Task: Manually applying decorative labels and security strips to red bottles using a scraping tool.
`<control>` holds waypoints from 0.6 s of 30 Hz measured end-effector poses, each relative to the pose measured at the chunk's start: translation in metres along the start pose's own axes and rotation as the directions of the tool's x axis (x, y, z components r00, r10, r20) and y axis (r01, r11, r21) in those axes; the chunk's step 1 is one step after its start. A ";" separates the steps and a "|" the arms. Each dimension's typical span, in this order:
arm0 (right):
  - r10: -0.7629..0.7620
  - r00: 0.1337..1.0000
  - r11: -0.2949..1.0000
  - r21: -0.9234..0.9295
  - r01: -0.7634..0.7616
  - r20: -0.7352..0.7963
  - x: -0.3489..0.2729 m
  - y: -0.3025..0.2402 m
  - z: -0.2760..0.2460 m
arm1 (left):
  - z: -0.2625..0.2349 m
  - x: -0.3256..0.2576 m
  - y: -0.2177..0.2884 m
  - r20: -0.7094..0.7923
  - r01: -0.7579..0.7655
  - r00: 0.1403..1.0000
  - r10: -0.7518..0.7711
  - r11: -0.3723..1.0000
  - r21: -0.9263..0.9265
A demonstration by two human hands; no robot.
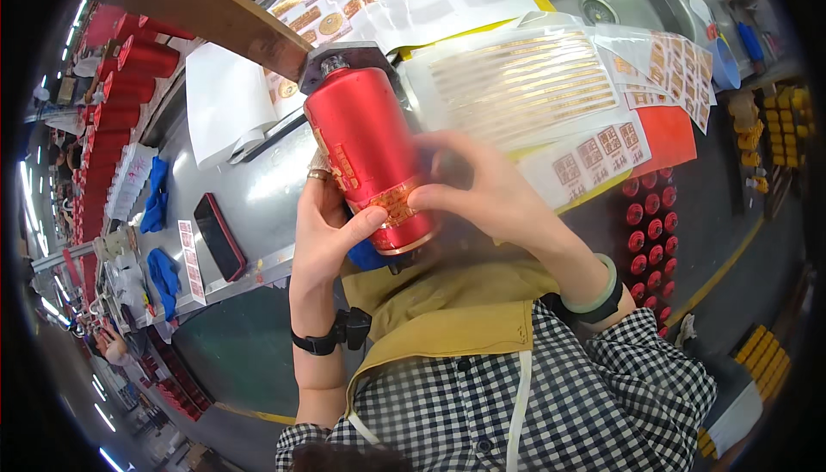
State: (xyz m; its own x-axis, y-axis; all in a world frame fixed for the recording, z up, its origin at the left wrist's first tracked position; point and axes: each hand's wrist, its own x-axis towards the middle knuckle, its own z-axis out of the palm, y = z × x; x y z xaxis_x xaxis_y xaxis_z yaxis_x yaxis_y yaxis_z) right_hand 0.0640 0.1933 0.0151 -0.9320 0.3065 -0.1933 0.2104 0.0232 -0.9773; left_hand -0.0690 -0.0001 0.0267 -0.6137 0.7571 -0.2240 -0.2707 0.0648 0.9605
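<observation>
A shiny red bottle (366,123) lies tilted in front of me, its far end against a dark metal plate (357,56) at the end of a wooden beam (232,20). Gold decals mark its side, and a gold-patterned band (395,204) runs round the near end. My left hand (327,227) is closed round the left side, thumb on the band's edge; a ring and something beige show at its fingers. From the right, my right hand (495,192) grips the bottle, thumb pressed on the band. Its other fingertips are partly hidden behind the bottle.
Decal sheets (525,85) cover the bench to the right, before a steel sink (602,7). A phone (220,237), a narrow decal strip (191,261) and blue cloths (163,283) lie left. Red bottles (125,89) line the far left; red pieces (654,229) stand in rows at right.
</observation>
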 end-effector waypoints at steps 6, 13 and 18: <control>0.067 0.998 0.998 0.002 -0.067 -0.001 -0.001 -0.009 -0.001 | 0.000 -0.002 -0.002 -0.026 0.009 1.000 -0.010 1.000 -0.020; -0.123 0.968 0.990 -0.095 0.104 -0.219 -0.004 -0.002 -0.001 | 0.002 -0.001 -0.001 -0.047 0.007 0.999 -0.008 1.000 -0.029; -0.211 0.944 0.975 0.006 0.220 -0.254 -0.024 -0.027 0.017 | 0.001 -0.001 0.000 -0.049 0.031 0.998 -0.032 0.999 -0.022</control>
State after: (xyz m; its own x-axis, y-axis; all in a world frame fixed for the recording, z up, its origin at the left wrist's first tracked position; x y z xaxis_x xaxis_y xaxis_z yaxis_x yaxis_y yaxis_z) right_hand 0.0758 0.1690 0.0449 -0.8492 0.5260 0.0459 -0.0017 0.0841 -0.9965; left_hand -0.0680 -0.0002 0.0270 -0.6402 0.7219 -0.2627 -0.3058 0.0743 0.9492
